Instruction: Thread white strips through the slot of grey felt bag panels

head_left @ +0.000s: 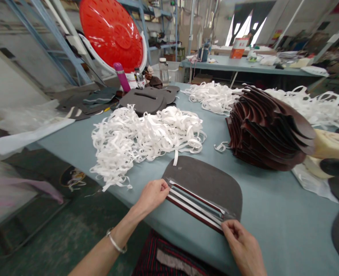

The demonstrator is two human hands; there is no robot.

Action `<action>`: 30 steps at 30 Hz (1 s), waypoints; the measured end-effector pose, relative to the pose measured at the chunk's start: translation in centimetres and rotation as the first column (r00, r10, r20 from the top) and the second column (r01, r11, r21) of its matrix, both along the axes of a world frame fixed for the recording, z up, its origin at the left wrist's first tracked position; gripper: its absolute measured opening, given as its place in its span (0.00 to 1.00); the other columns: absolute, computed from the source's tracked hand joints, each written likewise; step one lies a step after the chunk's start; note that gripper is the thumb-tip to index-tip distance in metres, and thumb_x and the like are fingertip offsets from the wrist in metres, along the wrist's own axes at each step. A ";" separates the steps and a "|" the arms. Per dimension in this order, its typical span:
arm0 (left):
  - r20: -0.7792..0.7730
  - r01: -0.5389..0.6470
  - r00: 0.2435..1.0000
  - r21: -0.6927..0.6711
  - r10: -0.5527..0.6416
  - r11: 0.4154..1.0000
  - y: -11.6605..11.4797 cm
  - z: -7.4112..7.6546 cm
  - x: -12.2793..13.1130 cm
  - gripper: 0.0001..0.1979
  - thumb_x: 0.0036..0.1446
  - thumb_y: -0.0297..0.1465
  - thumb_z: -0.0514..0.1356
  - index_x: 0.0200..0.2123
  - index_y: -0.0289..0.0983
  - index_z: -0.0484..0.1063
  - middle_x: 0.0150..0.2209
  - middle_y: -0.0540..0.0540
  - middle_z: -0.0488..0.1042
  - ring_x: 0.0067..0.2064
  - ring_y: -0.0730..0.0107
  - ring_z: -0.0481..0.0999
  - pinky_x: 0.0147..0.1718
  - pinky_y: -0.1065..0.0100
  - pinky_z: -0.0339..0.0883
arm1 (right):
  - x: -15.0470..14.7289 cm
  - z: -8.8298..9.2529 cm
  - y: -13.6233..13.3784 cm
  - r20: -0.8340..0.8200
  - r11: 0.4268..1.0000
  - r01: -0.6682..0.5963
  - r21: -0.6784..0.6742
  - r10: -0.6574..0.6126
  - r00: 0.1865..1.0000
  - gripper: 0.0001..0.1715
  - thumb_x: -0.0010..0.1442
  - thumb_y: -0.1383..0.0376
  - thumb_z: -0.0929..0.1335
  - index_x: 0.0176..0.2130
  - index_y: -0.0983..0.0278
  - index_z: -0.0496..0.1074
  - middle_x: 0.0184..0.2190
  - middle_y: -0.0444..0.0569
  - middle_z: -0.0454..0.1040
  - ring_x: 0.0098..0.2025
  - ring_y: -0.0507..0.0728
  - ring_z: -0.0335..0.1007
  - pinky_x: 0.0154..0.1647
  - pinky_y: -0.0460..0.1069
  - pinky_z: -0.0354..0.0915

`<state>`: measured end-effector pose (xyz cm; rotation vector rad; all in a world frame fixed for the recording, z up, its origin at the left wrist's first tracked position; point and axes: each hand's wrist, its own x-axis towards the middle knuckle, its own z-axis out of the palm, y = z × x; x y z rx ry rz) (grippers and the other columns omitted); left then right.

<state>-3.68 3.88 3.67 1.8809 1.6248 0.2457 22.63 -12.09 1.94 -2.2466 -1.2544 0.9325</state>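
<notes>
A dark brown D-shaped leather piece lies flat at the near edge of the grey-blue table, its straight edge toward me. White tape strips run along that straight edge. My left hand pinches the left end of the edge, fingers closed on it. My right hand pinches the right end of the strips and edge. A large heap of loose white strips lies just behind the piece.
A fanned stack of brown leather pieces stands at right, with more white strips behind. Dark grey pieces, bottles and a red fan sit at the back left. Another table stands farther back.
</notes>
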 end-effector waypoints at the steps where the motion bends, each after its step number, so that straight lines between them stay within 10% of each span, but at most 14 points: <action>1: -0.001 0.001 1.000 -0.001 -0.001 1.000 0.0 -0.1 0.0 0.07 0.53 0.30 0.56 0.27 0.36 0.73 0.24 0.49 0.74 0.28 0.71 0.72 0.27 0.72 0.55 | 0.0 0.0 0.0 -0.001 1.000 -0.001 0.002 0.001 1.000 0.24 0.57 0.44 0.58 0.29 0.58 0.69 0.24 0.45 0.72 0.28 0.57 0.69 0.31 0.47 0.59; 12: -0.072 0.009 0.997 0.168 0.004 0.986 -1.3 -0.7 1.0 0.03 0.56 0.27 0.55 0.32 0.38 0.68 0.31 0.49 0.72 0.33 0.69 0.71 0.32 0.70 0.58 | -0.1 0.4 0.8 0.047 0.998 0.041 -0.055 -0.038 0.998 0.22 0.57 0.46 0.59 0.29 0.58 0.69 0.22 0.42 0.71 0.27 0.55 0.69 0.29 0.46 0.56; 18: -0.234 0.243 0.962 0.496 -0.141 0.834 -3.9 -1.5 1.1 0.09 0.61 0.24 0.50 0.38 0.37 0.70 0.37 0.44 0.73 0.41 0.60 0.70 0.40 0.61 0.60 | -0.5 0.9 0.9 0.076 0.997 0.075 -0.017 -0.074 0.994 0.18 0.57 0.51 0.60 0.26 0.59 0.68 0.20 0.42 0.69 0.26 0.54 0.66 0.29 0.46 0.54; 30: -0.522 0.551 0.796 0.411 -0.308 0.727 -7.2 -1.6 0.9 0.29 0.59 0.37 0.58 0.62 0.52 0.56 0.59 0.36 0.61 0.56 0.45 0.62 0.46 0.51 0.62 | -0.8 1.2 1.3 0.124 0.983 0.179 -0.029 -0.174 0.977 0.11 0.55 0.59 0.63 0.24 0.59 0.68 0.18 0.39 0.70 0.24 0.52 0.65 0.26 0.45 0.50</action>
